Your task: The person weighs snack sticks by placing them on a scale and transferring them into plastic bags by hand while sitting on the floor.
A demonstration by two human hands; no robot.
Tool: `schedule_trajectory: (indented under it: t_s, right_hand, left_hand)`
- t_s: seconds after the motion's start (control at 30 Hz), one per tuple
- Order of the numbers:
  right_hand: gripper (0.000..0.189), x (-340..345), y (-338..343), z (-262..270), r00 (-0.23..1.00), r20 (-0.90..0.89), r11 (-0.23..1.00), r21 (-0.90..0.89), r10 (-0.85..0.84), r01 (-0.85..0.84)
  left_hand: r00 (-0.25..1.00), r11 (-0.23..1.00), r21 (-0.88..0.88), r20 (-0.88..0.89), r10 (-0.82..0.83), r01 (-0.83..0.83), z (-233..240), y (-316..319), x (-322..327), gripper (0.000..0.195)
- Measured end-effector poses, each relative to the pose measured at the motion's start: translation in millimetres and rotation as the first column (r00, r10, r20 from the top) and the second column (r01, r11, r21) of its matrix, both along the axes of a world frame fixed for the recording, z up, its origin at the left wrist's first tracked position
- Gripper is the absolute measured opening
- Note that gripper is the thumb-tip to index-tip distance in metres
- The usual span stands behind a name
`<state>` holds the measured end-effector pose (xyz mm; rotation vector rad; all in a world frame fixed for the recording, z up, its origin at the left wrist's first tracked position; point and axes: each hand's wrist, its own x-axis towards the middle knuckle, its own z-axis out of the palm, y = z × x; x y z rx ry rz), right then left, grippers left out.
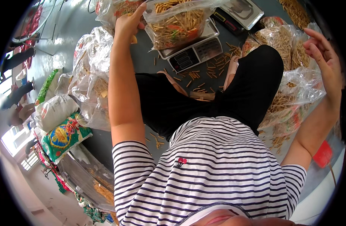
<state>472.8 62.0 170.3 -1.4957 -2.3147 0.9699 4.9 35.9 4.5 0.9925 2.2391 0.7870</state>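
Observation:
My left hand (127, 25) is stretched forward at the top of the view, between two clear plastic bags. A yellowish piece (134, 39) shows beneath its palm, and whether the fingers grip anything is hidden. Just right of it, an open bag of brown stick snacks (178, 25) with a red and green print stands on a digital scale (195, 54). Behind the left hand lies another clear bag (125, 10). My right hand (325, 53) is raised at the far right, holding nothing, its fingers apart and partly curled. Beside and below it are filled snack bags (277, 42).
Loose snack sticks (215, 66) litter the grey floor around my feet. A second scale (242, 12) stands at the top right. Crumpled clear bags (91, 59), a green printed sack (64, 135) and a white sack (57, 111) are at left. A red dustpan (323, 154) lies at right.

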Motion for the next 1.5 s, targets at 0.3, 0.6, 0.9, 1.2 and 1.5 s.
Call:
schedule_trajectory:
  t_s: [0.3, 0.6, 0.9, 1.2, 1.5]
  right_hand:
    - [0.027, -58.0, 15.5, -5.6, 0.976, -0.169, 0.991, 0.012, 0.135, -0.135]
    - [0.031, -253.1, 79.1, -124.7, 0.775, 0.145, 0.732, 0.262, 0.615, -0.629]
    - [0.058, -342.6, 96.2, -205.5, 0.611, 0.488, 0.708, -0.021, 0.624, -0.706]
    - [0.047, -347.6, 110.6, -307.1, 0.797, 0.428, 0.891, -0.045, 0.426, -0.452]
    - [0.047, -353.6, 73.3, -272.6, 0.779, 0.465, 0.853, 0.088, 0.421, -0.514]
  left_hand:
    - [0.815, 0.929, 0.235, -0.57, -0.105, 0.285, 39.4, 0.4, 35.5, 0.044]
    - [0.904, 0.979, 0.191, -0.428, 0.021, 0.068, 1.7, 26.6, 20.2, 0.036]
    - [0.967, 0.785, 0.614, -0.14, 0.212, -0.083, 18.8, 19.2, 13.4, 0.024]
    - [0.971, 0.797, 0.557, 0.085, 0.225, -0.234, 16.0, 30.8, -4.6, 0.024]
    - [0.979, 0.859, 0.471, 0.133, 0.156, -0.201, 14.0, 22.0, -15.1, 0.027]
